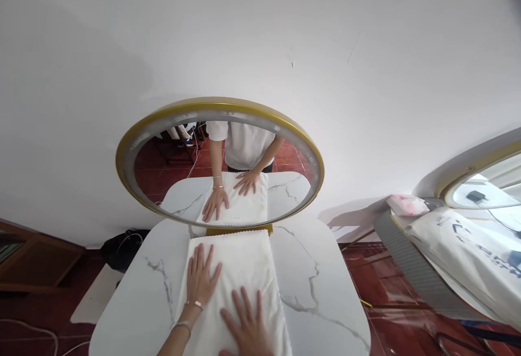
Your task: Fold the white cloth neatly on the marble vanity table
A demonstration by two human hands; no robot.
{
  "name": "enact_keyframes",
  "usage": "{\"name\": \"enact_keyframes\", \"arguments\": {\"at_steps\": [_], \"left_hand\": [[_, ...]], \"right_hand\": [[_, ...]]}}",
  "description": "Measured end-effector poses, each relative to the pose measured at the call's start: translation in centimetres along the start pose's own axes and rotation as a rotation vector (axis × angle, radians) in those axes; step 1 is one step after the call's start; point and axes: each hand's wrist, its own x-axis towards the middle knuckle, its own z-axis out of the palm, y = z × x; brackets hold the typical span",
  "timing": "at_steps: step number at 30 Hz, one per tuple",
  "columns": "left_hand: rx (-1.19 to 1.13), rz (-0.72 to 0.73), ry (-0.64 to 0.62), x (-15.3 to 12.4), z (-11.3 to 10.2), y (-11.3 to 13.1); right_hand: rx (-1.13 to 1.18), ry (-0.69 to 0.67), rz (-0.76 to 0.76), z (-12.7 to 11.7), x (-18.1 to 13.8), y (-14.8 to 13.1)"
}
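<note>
A white folded cloth with a scalloped edge [240, 253] lies lengthwise on the marble-patterned table [325, 291]. My left hand [201, 277] rests flat on its upper left part, fingers spread, with bracelets at the wrist. Lower down and further right, my right hand [246, 320] also presses flat on the cloth with its fingers apart. Neither hand grips anything. Faint wrinkles show in the cloth between and around them.
A gold-rimmed oval mirror [220, 103] stands at the table's back against the wall, reflecting both arms and the cloth. Rightward is a second table with a printed white cloth [464, 242], a tissue pack [407, 204] and another mirror [488, 177]. A black bag [122, 250] sits on the left.
</note>
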Motion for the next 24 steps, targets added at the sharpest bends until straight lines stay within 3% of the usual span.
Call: {"name": "enact_keyframes", "arguments": {"at_steps": [2,4,10,14,18,24], "left_hand": [[-0.031,0.045,-0.014,0.5,0.0,0.1],[-0.083,0.126,-0.057,1.3,0.6,2.0],[-0.135,0.226,-0.05,2.5,3.7,11.9],[-0.148,0.255,-0.048,2.7,4.5,16.3],[-0.155,0.225,-0.073,3.0,4.0,16.9],[-0.103,0.154,-0.101,3.2,2.7,12.4]], "right_hand": [[0.052,-0.043,0.029,-1.1,1.0,-1.1],[0.066,-0.06,0.058,-1.9,1.0,-1.5],[-0.095,0.059,0.116,-0.5,-3.0,1.5],[-0.2,0.124,0.191,1.1,-6.6,4.1],[-0.185,0.09,0.228,1.9,-7.9,4.6],[-0.048,0.006,0.17,0.5,-4.5,1.9]]}}
